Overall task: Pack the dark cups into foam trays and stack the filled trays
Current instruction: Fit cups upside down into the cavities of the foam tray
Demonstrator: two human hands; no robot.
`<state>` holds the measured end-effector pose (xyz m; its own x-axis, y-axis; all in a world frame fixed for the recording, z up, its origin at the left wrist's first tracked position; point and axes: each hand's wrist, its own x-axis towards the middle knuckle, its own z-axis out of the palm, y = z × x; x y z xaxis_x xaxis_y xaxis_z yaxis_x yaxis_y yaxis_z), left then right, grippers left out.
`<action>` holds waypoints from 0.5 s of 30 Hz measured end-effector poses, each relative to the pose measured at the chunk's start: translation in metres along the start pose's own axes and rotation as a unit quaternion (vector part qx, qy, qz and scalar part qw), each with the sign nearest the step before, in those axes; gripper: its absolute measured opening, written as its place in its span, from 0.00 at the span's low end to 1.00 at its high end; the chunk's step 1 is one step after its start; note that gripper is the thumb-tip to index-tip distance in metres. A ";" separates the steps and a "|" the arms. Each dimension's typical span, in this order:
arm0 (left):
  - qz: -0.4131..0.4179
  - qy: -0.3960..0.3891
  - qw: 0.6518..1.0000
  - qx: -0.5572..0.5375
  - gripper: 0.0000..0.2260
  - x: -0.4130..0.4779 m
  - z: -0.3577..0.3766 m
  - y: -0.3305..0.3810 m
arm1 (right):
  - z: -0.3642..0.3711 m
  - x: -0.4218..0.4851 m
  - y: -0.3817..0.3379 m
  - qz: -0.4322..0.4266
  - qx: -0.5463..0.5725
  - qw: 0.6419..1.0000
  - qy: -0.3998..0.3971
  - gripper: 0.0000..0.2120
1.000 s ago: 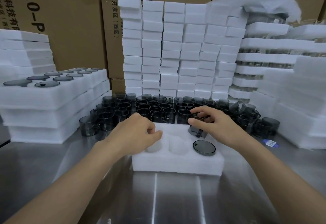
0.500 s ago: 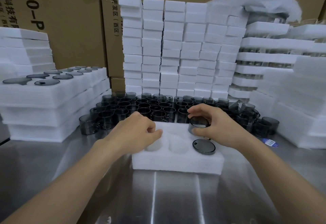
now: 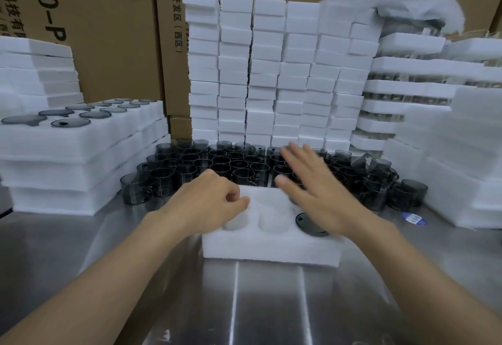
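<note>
A white foam tray (image 3: 271,249) with round pockets lies on the steel table in front of me. One dark cup (image 3: 308,225) sits upside down in its front right pocket; the pocket behind it is hidden under my right hand. My left hand (image 3: 206,206) rests on the tray's left side with curled fingers pinching the foam at a pocket's edge. My right hand (image 3: 312,190) hovers over the tray's right rear, fingers straight and spread, blurred, holding nothing. Several loose dark cups (image 3: 217,165) stand in rows behind the tray.
Filled foam trays (image 3: 68,152) with cups are stacked at the left. A wall of foam blocks (image 3: 271,73) rises behind the cups, more foam stacks (image 3: 448,154) stand at the right, cardboard boxes (image 3: 108,32) at the back. A blue label (image 3: 414,219) lies on the table.
My right hand set the dark cup it gripped into the tray's rear right pocket, let go, and now lifts away with straight fingers. My left hand has stayed on the tray.
</note>
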<state>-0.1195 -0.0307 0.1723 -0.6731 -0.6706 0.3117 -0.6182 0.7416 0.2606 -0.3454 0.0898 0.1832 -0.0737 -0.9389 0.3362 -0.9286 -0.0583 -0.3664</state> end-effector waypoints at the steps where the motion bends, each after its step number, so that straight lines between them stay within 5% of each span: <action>1: -0.002 -0.002 1.000 0.001 0.22 0.000 0.000 0.001 | 0.005 0.001 -0.001 0.019 -0.039 0.996 -0.079 0.43; 3: -0.007 -0.006 1.000 0.001 0.22 0.000 0.000 0.002 | 0.010 0.002 -0.001 0.060 -0.045 0.982 -0.175 0.44; 6: -0.008 -0.012 1.000 -0.003 0.22 0.000 0.000 0.002 | 0.008 -0.002 0.002 0.062 0.040 0.986 -0.152 0.42; 10: -0.010 -0.019 1.000 -0.014 0.21 0.000 -0.001 0.001 | -0.005 0.000 0.020 0.072 0.144 0.987 0.032 0.33; 13: -0.013 -0.020 1.000 -0.019 0.20 -0.001 -0.001 0.002 | -0.011 0.000 0.056 0.145 0.081 0.965 0.203 0.20; 15: -0.011 -0.025 0.999 -0.023 0.20 -0.001 -0.001 0.003 | -0.011 -0.008 0.085 0.236 0.037 0.939 0.247 0.17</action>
<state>-0.1201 -0.0277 0.1735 -0.6799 -0.6860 0.2593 -0.6147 0.7259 0.3086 -0.4274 0.0958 0.1587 -0.6481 -0.5942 0.4763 -0.7234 0.2850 -0.6289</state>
